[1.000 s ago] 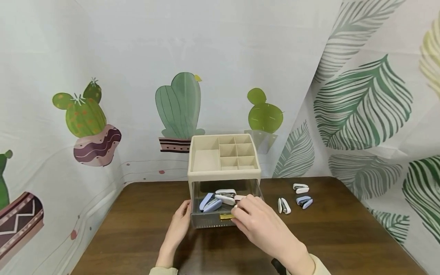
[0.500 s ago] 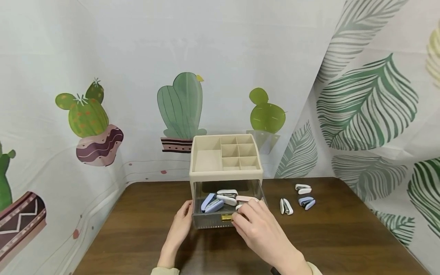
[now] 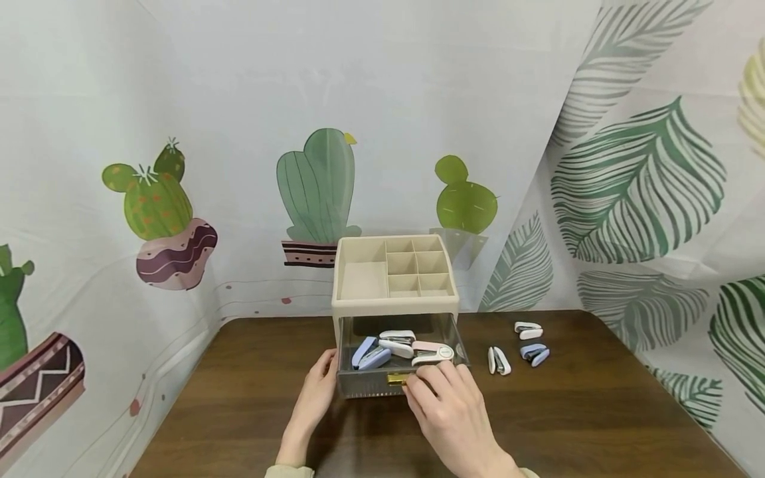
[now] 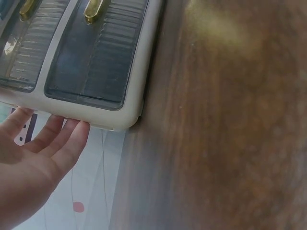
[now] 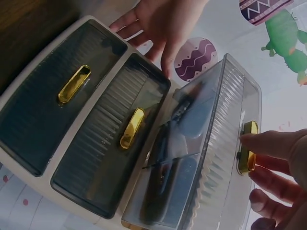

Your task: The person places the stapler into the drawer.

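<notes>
A cream desktop organizer (image 3: 394, 307) stands on the table with its clear top drawer (image 3: 366, 385) pulled out. Inside the drawer are a blue mini stapler (image 3: 373, 359), a white one and a pink-and-white stapler (image 3: 431, 352). My right hand (image 3: 454, 415) is at the drawer front. In the right wrist view its thumb and forefinger pinch the gold drawer handle (image 5: 249, 143). My left hand (image 3: 313, 395) rests against the organizer's left side, fingertips touching the cream frame with fingers nearly straight, as the left wrist view shows.
To the organizer's right on the brown table (image 3: 574, 392) lie a white stapler (image 3: 499, 360), a blue stapler (image 3: 534, 354) and another white stapler (image 3: 528, 330). Two lower drawers with gold handles are closed. A cactus-print cloth (image 3: 382, 99) hangs right behind.
My right hand has drawn back from the pink-and-white stapler, leaving it lying in the drawer, and moved down to the front handle. The left hand keeps its place. The head view has shifted slightly.
</notes>
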`<state>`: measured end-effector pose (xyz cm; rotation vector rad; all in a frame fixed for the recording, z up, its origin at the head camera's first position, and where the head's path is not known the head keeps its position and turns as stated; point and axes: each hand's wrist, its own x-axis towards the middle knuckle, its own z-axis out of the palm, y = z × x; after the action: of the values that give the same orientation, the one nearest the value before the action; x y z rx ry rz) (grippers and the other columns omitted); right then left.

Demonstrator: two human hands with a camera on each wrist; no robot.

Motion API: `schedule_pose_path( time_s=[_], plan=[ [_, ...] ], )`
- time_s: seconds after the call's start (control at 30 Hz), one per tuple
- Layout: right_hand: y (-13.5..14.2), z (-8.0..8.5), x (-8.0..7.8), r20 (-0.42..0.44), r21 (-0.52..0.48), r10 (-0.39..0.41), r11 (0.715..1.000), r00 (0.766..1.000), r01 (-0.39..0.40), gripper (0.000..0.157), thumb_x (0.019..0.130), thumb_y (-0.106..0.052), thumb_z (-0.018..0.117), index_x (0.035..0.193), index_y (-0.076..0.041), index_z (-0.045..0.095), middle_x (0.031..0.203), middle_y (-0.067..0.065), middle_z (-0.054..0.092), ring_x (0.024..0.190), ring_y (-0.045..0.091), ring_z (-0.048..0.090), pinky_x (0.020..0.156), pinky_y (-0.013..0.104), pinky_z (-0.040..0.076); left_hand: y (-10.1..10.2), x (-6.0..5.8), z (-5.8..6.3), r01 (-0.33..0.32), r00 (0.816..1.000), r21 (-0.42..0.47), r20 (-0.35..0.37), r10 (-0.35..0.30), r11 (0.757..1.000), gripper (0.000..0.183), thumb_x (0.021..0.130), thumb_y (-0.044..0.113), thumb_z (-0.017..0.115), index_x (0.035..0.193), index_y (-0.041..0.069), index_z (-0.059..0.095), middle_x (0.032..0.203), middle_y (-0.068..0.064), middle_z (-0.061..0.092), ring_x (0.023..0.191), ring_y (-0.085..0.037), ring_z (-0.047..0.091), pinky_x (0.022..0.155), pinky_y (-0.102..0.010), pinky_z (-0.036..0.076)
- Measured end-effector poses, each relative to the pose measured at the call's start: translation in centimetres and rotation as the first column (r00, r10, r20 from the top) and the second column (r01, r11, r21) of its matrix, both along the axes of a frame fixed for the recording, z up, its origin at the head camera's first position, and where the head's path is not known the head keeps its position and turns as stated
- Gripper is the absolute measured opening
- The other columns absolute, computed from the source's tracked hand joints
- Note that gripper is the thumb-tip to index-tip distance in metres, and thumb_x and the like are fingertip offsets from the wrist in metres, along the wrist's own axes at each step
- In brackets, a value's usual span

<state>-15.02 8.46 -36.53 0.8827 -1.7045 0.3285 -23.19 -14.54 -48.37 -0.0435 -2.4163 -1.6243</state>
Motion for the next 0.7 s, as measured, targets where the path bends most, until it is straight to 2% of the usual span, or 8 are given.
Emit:
schedule_pose_path(
  time_s=[0.2,0.5,0.63,0.7],
  plan=[
    [0.0,0.0,-0.2,-0.039,-0.009,0.008,1.000,0.999,-0.008,0.021,0.087,-0.016,0.051,0.072,-0.007,0.062,0.070,-0.001,0.051,0.061,0.019,0.046,0.050,0.026,0.028,0.0,0.2,0.1,-0.013,1.000,-0.023,0.003,0.013,1.000,0.037,0.087,0.056,0.035,0.106,0.031,0.055,0.101,0.006,0.057,0.094,-0.011,0.051,0.081,-0.036,0.039],
    [0.0,0.0,-0.4,-0.007,-0.010,0.033,0.999,0.999,-0.033,0.022,0.088,-0.016,0.050,0.072,-0.008,0.062,0.071,-0.002,0.051,0.061,0.020,0.045,0.051,0.026,0.028,0.0,0.1,0.1,-0.009,1.000,0.001,0.010,0.009,1.000,0.037,0.086,0.056,0.036,0.106,0.031,0.055,0.096,0.007,0.057,0.091,-0.010,0.051,0.081,-0.034,0.039],
    [0.0,-0.2,-0.9,0.036,-0.027,0.038,0.999,0.999,-0.037,0.007,0.078,-0.012,0.062,0.072,-0.008,0.062,0.072,-0.002,0.051,0.063,0.019,0.045,0.052,0.026,0.029,-0.1,0.1,0.0,0.004,1.000,0.003,0.006,-0.004,1.000,0.036,0.087,0.056,0.035,0.106,0.031,0.055,0.093,0.005,0.058,0.087,-0.011,0.052,0.078,-0.033,0.040],
    [-0.1,-0.4,-1.4,0.061,-0.040,0.037,0.999,0.997,-0.035,0.005,0.072,-0.009,0.066,0.073,-0.008,0.062,0.073,-0.002,0.051,0.064,0.019,0.046,0.053,0.026,0.030,-0.2,0.0,0.0,0.023,1.000,0.013,0.005,-0.024,1.000,0.037,0.088,0.054,0.035,0.108,0.030,0.054,0.094,0.004,0.058,0.086,-0.012,0.054,0.077,-0.033,0.041]
  ],
)
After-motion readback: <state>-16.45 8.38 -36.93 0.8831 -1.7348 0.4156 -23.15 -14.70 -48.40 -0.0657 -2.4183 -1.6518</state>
